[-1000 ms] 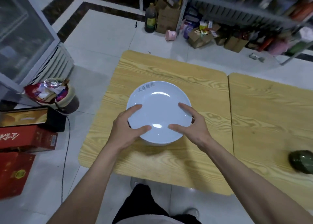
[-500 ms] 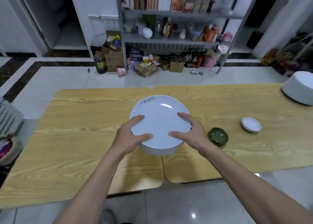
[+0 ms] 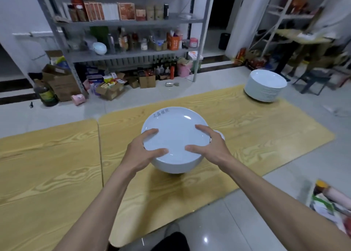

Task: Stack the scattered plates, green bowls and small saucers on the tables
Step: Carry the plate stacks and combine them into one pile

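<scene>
I carry a small stack of white plates (image 3: 175, 136) in both hands above the right-hand wooden table (image 3: 256, 136). My left hand (image 3: 142, 152) clasps its left rim, thumb on the top plate. On the right rim sits my right hand (image 3: 207, 146), gripping the same way. Grey writing marks the top plate's far rim. A tall stack of white plates (image 3: 266, 88) stands at that table's far right corner. A small white saucer (image 3: 220, 135) peeks out behind my right hand. The green bowl is hidden.
A second wooden table (image 3: 47, 165) adjoins on the left. Metal shelving (image 3: 129, 38) with bottles and boxes stands behind, with cardboard boxes (image 3: 62, 81) on the floor beneath. More racks and a chair (image 3: 313, 79) are at the far right. A bag (image 3: 330, 203) lies on the floor at right.
My view has swung to the right with the plates held in both hands. The tall plate stack is now closer to the centre, and the green bowl has gone from sight.
</scene>
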Demonstrator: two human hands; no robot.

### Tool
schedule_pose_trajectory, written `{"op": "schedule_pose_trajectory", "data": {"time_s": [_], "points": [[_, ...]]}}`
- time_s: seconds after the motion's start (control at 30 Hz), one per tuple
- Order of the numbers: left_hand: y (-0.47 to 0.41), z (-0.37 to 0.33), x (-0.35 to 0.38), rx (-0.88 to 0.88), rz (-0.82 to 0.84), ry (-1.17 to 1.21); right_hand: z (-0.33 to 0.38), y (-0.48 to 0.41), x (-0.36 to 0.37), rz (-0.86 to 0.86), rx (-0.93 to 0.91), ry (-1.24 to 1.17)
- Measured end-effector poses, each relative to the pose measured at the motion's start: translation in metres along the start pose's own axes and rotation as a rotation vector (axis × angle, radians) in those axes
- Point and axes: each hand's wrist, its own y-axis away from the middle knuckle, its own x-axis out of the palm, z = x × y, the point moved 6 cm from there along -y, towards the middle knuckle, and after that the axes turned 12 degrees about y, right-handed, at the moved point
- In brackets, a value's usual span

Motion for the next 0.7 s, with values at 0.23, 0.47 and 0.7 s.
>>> {"op": "schedule_pose_trajectory", "data": {"time_s": [0.23,0.47,0.7], "points": [[-0.087,-0.004,0.083,0.012,0.088,-0.026,-0.040,-0.065,-0.072,-0.081,0.032,-0.002],[-0.153,-0.018,0.154,-0.008,0.113,-0.015,-0.077,-0.127,-0.135,-0.081,0.057,-0.024],[-0.214,-0.010,0.236,-0.048,0.017,-0.019,-0.127,-0.213,-0.201,-0.008,0.017,-0.010]]}}
